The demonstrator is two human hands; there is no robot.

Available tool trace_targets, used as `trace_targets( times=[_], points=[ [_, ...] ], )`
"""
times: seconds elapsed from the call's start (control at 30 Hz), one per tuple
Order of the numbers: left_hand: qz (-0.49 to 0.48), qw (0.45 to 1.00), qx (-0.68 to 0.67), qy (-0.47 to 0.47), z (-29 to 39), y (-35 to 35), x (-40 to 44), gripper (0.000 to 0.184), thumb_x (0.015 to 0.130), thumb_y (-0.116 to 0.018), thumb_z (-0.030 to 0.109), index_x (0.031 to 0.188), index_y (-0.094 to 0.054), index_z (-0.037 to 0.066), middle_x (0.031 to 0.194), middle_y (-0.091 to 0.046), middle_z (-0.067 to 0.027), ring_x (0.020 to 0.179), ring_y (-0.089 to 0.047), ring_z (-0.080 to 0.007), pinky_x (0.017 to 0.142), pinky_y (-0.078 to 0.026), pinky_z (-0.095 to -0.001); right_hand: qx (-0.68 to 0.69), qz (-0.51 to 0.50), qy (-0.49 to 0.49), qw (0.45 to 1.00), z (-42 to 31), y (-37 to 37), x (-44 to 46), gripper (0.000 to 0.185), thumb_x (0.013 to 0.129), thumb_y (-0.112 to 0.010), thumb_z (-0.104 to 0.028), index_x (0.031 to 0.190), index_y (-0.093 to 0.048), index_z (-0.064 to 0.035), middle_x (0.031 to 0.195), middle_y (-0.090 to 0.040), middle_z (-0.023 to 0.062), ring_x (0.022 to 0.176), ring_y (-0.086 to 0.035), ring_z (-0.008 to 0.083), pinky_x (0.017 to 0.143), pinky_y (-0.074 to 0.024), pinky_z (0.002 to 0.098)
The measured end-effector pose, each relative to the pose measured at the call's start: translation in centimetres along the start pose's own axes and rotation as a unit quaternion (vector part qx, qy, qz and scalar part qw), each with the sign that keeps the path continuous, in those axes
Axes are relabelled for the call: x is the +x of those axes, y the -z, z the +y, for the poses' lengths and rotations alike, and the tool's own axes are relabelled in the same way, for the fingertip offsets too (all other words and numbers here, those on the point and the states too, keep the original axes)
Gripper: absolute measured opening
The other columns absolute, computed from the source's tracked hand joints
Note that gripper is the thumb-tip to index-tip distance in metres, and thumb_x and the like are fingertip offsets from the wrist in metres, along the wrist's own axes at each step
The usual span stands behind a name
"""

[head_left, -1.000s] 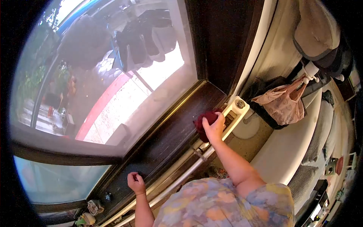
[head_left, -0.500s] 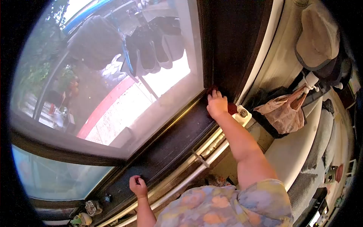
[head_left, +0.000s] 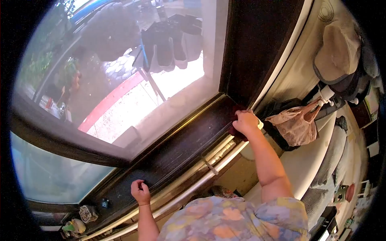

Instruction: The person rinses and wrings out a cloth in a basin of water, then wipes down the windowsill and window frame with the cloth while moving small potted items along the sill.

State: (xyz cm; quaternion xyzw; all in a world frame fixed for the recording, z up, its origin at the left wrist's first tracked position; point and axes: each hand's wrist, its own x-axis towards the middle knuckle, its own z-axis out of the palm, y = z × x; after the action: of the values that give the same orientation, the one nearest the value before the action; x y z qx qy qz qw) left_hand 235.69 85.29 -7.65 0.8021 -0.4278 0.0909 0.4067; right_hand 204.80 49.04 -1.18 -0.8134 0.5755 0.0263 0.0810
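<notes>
My right hand [head_left: 246, 122] is closed over a dark red cloth [head_left: 240, 133] at the right end of the dark windowsill [head_left: 189, 138], by the corner of the frame. Parts of the cloth stick out around the fingers; the rest is hidden under the hand. My left hand [head_left: 140, 193] is curled above the sill's front edge, further left. A dark spot shows between its fingers, and I cannot make out whether it is an object. Behind the sill stands a large window pane [head_left: 161, 92] in a dark frame.
Pale pipes [head_left: 189, 182] run below the sill. A small dark box [head_left: 105, 203] and a crumpled bundle [head_left: 88, 213] sit at the sill's left end. To the right hang a pinkish bag [head_left: 295, 122] and several caps [head_left: 337, 52], above a pale sofa [head_left: 311, 148].
My right hand has moved with the cloth from the frame corner toward the sill's front right edge. My left hand is still curled, slightly further left in view. The camera view has shifted a little.
</notes>
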Motion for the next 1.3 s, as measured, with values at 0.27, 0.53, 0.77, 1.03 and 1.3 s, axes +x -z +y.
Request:
trace_targets(
  times=[0.27,0.53,0.77,1.03,1.3],
  points=[
    [0.0,1.0,-0.003,0.017,-0.8,-0.2,-0.3,0.007,0.072,-0.052,0.003,0.077,-0.056,0.004,0.07,-0.051,-0.0099,0.058,-0.049,-0.0223,0.055,-0.042,-0.0314,0.092,0.201,0.062,0.973,-0.9,-2.4,2.4,0.069,0.067,-0.059,-0.021,0.132,-0.037,-0.0077,0.121,-0.05,0.0177,0.111,-0.045,0.0353,0.086,-0.0454,0.0424],
    [-0.005,1.0,-0.005,0.019,-0.7,-0.4,-0.3,0.006,0.072,-0.052,0.003,0.077,-0.056,0.003,0.069,-0.051,-0.0103,0.058,-0.049,-0.0223,0.055,-0.042,-0.031,0.084,0.145,0.067,0.984,-6.1,-2.7,4.1,0.045,0.066,-0.06,-0.016,0.11,-0.055,-0.0054,0.117,-0.054,0.009,0.116,-0.043,0.0269,0.085,-0.0445,0.0433],
    [-0.007,1.0,-0.001,0.017,-0.9,-0.4,-0.4,0.006,0.071,-0.052,0.004,0.076,-0.056,0.003,0.069,-0.051,-0.0111,0.058,-0.05,-0.0249,0.055,-0.042,-0.032,0.061,0.023,0.235,0.97,-13.4,-2.2,-3.3,0.046,0.059,-0.065,-0.014,0.104,-0.057,-0.0063,0.112,-0.056,0.008,0.109,-0.047,0.0271,0.079,-0.0463,0.0392],
    [0.004,1.0,-0.011,0.02,-0.8,-0.4,-0.3,0.006,0.073,-0.052,0.002,0.077,-0.056,0.002,0.068,-0.05,-0.01,0.056,-0.049,-0.0206,0.054,-0.041,-0.0291,0.235,0.091,0.248,0.935,-10.5,-0.9,-3.2,0.044,0.063,-0.062,-0.008,0.107,-0.058,-0.0119,0.11,-0.058,0.0088,0.104,-0.05,0.0284,0.086,-0.0449,0.0388],
    [-0.006,0.997,-0.015,0.069,0.3,-0.2,0.1,0.005,0.073,-0.054,0.004,0.077,-0.057,0.003,0.066,-0.05,-0.008,0.053,-0.048,-0.0177,0.051,-0.04,-0.0272,0.144,0.125,0.044,0.981,-4.1,-3.6,3.8,0.057,0.068,-0.059,-0.023,0.123,-0.05,-0.0091,0.128,-0.048,0.0105,0.117,-0.041,0.0324,0.093,-0.0398,0.0436]
  ],
)
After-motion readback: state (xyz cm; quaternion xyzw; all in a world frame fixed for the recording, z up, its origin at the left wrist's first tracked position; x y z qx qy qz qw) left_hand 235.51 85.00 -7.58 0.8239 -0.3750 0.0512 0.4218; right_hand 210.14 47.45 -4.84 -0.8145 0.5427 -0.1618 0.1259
